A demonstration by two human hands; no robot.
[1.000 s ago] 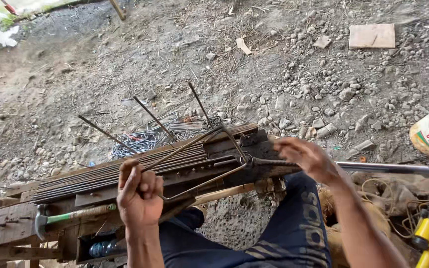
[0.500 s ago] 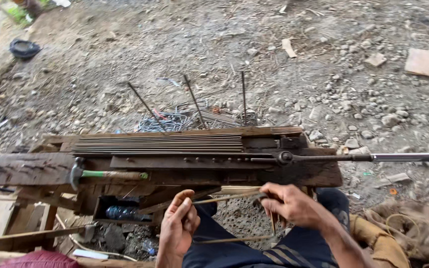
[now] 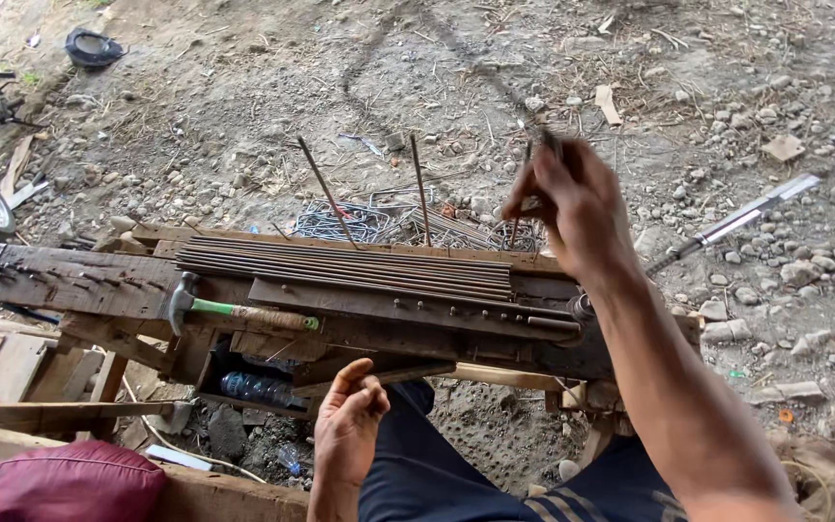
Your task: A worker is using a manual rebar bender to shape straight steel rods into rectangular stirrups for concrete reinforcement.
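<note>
We see the right hand (image 3: 572,208) raised past the far edge of the rough wooden surface (image 3: 79,280), its grip pinched on a thin bent steel wire (image 3: 526,198), mostly hidden by fingers. The left hand (image 3: 348,425) hangs low, loosely curled, holding nothing. A bundle of straight steel rods (image 3: 340,266) lies on the surface, three rods standing upright behind. One green-handled hammer (image 3: 234,311) lies beside it.

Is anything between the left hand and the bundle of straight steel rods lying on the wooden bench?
Nothing visible blocks it. The left hand hangs empty below the wooden bench; the bundle of straight steel rods lies uncovered on top, with the green-handled hammer beside it. The right hand is raised beyond the bench's far edge.
</note>
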